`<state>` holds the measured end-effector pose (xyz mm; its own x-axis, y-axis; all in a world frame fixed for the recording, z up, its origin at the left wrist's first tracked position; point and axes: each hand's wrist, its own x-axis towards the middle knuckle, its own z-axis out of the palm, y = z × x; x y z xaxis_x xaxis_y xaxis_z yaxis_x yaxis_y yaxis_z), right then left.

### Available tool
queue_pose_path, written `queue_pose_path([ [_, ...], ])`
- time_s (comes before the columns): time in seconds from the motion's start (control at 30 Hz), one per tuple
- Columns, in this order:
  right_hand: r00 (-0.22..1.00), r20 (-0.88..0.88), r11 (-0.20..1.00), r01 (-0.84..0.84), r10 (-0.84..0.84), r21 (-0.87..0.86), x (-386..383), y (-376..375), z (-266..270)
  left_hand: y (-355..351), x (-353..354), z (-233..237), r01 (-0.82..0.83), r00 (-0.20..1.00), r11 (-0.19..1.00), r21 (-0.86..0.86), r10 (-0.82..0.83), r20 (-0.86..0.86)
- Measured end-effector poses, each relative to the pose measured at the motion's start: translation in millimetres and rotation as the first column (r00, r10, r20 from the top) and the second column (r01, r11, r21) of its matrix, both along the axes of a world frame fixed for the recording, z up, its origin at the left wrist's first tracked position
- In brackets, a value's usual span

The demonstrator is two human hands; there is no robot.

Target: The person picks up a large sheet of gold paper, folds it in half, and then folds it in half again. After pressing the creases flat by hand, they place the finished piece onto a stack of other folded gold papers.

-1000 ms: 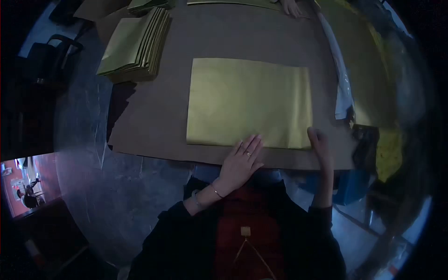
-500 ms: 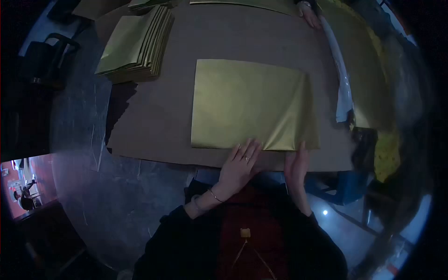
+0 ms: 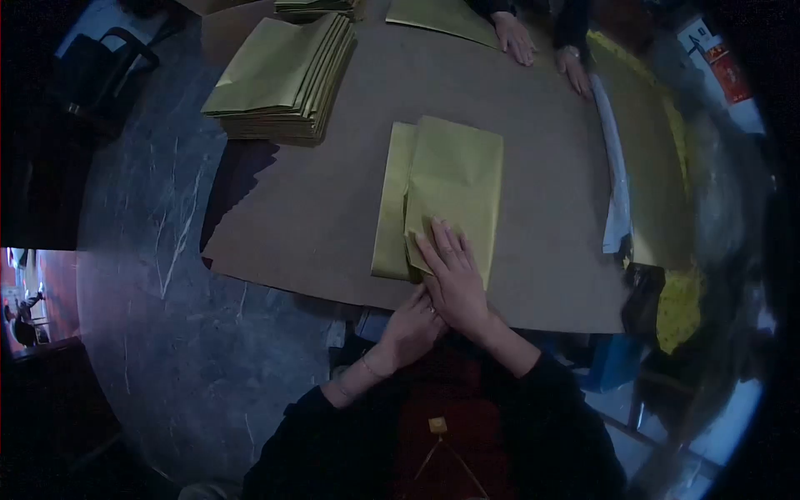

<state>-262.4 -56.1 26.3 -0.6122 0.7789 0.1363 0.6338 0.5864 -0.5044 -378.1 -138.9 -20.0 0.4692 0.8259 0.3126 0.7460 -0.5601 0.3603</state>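
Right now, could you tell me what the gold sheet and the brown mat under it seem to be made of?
Gold sheet: likely metallic-finish paper; folded over, soft sheen. Brown mat: probably matte kraft paper; dull, flat, ragged left edge.

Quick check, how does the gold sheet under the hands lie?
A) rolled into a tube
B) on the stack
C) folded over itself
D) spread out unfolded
C: the gold sheet lies doubled over, a lower layer showing along its left, the right hand flat on it.
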Motion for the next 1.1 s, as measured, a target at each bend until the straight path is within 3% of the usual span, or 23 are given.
queue_pose_path([
  [0.07, 0.993, 0.117, 0.999, -0.023, 0.019, 0.039, -2.5, 0.0, -7.4, -10.7, -29.5, 5.7, -0.171, 0.977, 0.985, -0.004, 0.17, 0.127],
  [0.1, 0.993, 0.115, 0.999, -0.026, 0.021, 0.039, -4.3, 0.4, -8.4, -11.1, -39.3, 11.1, -0.173, 0.977, 0.985, -0.004, 0.173, 0.125],
  [0.17, 0.981, 0.179, 0.997, -0.078, 0.073, 0.02, -6.1, -2.3, -10.8, -13.5, -53.1, 19.6, -0.42, 0.907, 0.906, -0.052, 0.421, 0.008],
  [0.3, 0.98, 0.161, 0.987, -0.134, 0.117, 0.094, -10.8, -7.4, -22.5, -10.4, -56.1, 3.1, -0.439, 0.897, 0.898, -0.012, 0.438, -0.059],
  [0.53, 0.972, 0.228, 0.997, -0.07, 0.062, 0.029, -16.4, -3.1, -15.8, -12.9, -57.9, 6.8, -0.428, 0.904, 0.902, -0.056, 0.425, -0.054],
  [0.6, 0.967, 0.244, 0.997, -0.076, 0.074, -0.001, -17.0, -1.9, -16.3, -15.4, -55.9, 6.9, -0.506, 0.861, 0.857, -0.097, 0.509, 0.011],
  [0.83, 0.94, 0.312, 0.98, -0.177, 0.14, 0.091, -19.1, 2.1, -20.2, -18.4, -57.3, 0.7, -0.503, 0.863, 0.862, -0.059, 0.505, 0.017],
  [1.1, 0.919, 0.358, 0.975, -0.207, 0.166, 0.077, -22.1, 5.6, -17.7, -17.4, -58.9, 2.5, -0.498, 0.867, 0.864, -0.066, 0.499, -0.012],
])
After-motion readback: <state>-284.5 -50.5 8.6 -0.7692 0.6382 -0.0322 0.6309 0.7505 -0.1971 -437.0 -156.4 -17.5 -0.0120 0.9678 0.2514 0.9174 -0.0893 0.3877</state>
